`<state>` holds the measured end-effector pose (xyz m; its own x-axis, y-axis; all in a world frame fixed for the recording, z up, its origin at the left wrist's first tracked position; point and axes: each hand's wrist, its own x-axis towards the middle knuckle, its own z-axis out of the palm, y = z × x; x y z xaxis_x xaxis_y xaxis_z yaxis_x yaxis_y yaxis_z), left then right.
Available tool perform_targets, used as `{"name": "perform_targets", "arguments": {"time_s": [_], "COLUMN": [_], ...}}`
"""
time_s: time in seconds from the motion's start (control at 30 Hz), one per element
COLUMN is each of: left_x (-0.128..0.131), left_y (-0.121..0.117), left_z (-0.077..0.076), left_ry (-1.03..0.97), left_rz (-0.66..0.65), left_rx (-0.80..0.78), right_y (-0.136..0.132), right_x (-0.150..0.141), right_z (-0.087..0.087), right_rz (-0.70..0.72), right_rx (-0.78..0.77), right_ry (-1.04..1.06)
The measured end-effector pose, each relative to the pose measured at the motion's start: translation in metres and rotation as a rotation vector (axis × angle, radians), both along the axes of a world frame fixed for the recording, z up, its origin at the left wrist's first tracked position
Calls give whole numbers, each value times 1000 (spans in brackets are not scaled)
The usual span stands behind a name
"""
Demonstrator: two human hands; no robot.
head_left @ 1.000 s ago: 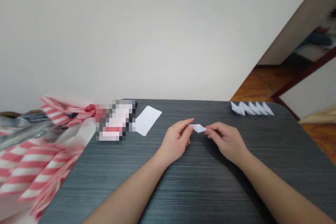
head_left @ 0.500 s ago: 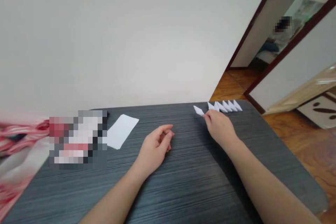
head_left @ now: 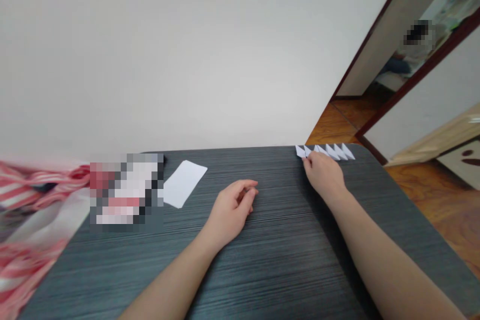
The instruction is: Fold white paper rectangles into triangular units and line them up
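Folded paper (head_left: 300,151): your right hand (head_left: 325,175) is pinching it in narrow fingers at the left end of the paper row (head_left: 332,152). Left hand (head_left: 231,210): you are holding its fingers loosely bent, narrowly parted, left of that row. White paper (head_left: 184,184): lying farther left.

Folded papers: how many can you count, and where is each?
6 folded papers, in a row by the table's far edge: the leftmost at the right hand's fingertips, two beside it partly behind that hand, three at the right end. The hand may hide more.
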<state>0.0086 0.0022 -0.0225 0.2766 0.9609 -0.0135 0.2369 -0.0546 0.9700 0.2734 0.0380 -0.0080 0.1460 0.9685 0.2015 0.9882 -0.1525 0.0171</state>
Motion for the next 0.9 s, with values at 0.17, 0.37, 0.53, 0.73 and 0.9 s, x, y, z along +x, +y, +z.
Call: {"name": "perform_targets", "arguments": {"time_s": [0.17, 0.37, 0.53, 0.73, 0.9], "left_x": [-1, -2, -2, -2, -2], "left_y": [0, 0, 0, 0, 0], "left_z": [-1, -1, -2, -1, -1], "left_ry": [-4, 34, 33, 14, -2], "left_rz": [-2, -12, -7, -4, 2], "left_rx": [15, 35, 37, 27, 17], "right_y": [0, -1, -1, -1, -3], "right_x": [-1, -3, -2, -3, -2], "right_z": [0, 2, 3, 2, 5], "right_rz": [-7, -16, -19, -27, -24], "right_rx": [17, 7, -8, 0, 41], "right_ry": [17, 18, 17, 6, 13]}}
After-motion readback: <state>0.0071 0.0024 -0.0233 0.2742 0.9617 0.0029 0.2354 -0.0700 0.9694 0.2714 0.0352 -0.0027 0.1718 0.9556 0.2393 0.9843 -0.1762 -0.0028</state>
